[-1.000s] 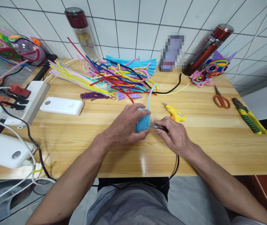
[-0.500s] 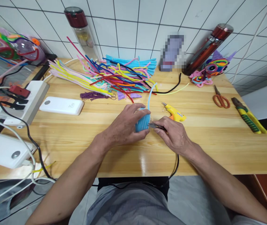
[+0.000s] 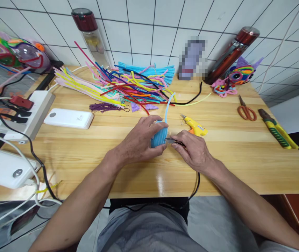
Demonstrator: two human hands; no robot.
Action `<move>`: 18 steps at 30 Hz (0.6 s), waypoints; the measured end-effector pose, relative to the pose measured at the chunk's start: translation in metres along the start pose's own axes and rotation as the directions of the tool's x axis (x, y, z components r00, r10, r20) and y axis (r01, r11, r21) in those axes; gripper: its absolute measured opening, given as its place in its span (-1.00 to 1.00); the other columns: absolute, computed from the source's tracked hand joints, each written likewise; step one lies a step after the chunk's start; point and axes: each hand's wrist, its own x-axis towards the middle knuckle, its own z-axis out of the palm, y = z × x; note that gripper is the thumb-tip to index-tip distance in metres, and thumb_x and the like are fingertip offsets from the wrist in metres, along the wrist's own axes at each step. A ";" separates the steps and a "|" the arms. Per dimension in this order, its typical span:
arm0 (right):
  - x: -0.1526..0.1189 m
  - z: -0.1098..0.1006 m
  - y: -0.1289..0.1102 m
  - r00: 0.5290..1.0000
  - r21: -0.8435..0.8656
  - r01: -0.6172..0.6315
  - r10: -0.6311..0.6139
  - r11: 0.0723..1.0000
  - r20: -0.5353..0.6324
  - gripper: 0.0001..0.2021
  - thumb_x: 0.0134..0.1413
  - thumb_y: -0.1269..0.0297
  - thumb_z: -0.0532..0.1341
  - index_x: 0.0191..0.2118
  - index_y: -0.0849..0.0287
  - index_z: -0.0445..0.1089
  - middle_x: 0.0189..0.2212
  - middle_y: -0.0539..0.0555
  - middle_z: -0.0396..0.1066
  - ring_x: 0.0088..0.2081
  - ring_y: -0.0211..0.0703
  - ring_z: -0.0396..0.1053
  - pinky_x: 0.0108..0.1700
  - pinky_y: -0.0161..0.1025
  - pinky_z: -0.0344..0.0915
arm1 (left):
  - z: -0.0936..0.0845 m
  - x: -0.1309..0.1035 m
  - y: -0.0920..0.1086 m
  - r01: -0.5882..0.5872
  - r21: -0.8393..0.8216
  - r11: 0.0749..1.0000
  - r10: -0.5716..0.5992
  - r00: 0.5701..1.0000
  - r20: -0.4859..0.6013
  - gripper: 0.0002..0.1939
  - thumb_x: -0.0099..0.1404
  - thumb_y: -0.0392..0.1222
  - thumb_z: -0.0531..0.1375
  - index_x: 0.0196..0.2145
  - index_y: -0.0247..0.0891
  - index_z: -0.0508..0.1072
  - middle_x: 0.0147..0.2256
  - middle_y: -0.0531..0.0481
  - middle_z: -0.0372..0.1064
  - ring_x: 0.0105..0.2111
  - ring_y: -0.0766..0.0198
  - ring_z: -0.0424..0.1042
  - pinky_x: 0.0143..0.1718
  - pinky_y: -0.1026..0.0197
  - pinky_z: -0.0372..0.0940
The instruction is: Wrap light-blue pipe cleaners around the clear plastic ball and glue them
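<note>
Two hands are at work over the wooden table [image 3: 256, 164] as we look down from the head camera. Our left hand [image 3: 139, 140] grasps a blue roll [image 3: 159, 137], fingers on its far side and thumb on its near side, well in from the table's near edge. A pale blue strand [image 3: 168, 106] rises beside the roll and curves away toward the back. Our right hand [image 3: 195, 150] is closed around a small dark tool [image 3: 170, 140], whose metal tip points left at the roll's side; we cannot tell whether it touches. Just beyond the right hand lies a yellow glue gun [image 3: 197, 127], and a black cord [image 3: 198, 182] runs from under that hand toward the near edge. Further right we see scissors [image 3: 247, 113] with orange handles, then green and yellow pliers [image 3: 279, 131]. At the back we have a heap of coloured stems [image 3: 139, 84], with a purple tassel [image 3: 104, 107] in front of it. A bottle [image 3: 85, 22] stands behind the heap on the left, a red flask [image 3: 228, 61] off to the right, and beside the flask sits a bright figure [image 3: 242, 76]. On the left we see a white power bank [image 3: 68, 119] near a power strip [image 3: 41, 108].
</note>
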 end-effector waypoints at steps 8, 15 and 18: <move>0.000 -0.001 0.000 1.000 -0.011 0.001 0.000 1.000 0.014 -0.86 0.57 0.25 0.18 0.05 0.12 0.46 -0.26 0.09 0.60 -0.29 -0.11 0.56 -0.23 -0.18 0.49 | 0.001 0.000 -0.001 -0.017 0.003 1.000 0.017 1.000 -0.007 -0.45 0.39 -0.02 0.31 0.27 -0.23 0.41 0.33 -0.37 0.33 0.36 -0.16 0.31 0.40 -0.24 0.22; -0.001 -0.001 0.000 1.000 -0.001 0.003 -0.003 1.000 0.014 -0.87 0.55 0.28 0.19 0.05 0.14 0.46 -0.26 0.10 0.59 -0.29 -0.09 0.56 -0.22 -0.18 0.49 | 0.001 -0.002 -0.003 -0.048 0.001 0.999 0.048 0.999 -0.017 -0.37 0.44 0.01 0.31 0.37 -0.19 0.35 0.37 -0.37 0.27 0.39 -0.17 0.27 0.41 -0.26 0.24; -0.001 -0.001 0.000 1.000 -0.010 0.009 -0.009 1.000 0.008 -0.86 0.56 0.27 0.18 0.05 0.14 0.46 -0.27 0.10 0.59 -0.29 -0.09 0.56 -0.23 -0.18 0.49 | -0.001 -0.003 -0.003 -0.062 0.004 0.998 0.062 0.998 0.001 -0.39 0.48 0.04 0.28 0.39 -0.14 0.35 0.43 -0.37 0.20 0.44 -0.18 0.21 0.43 -0.29 0.23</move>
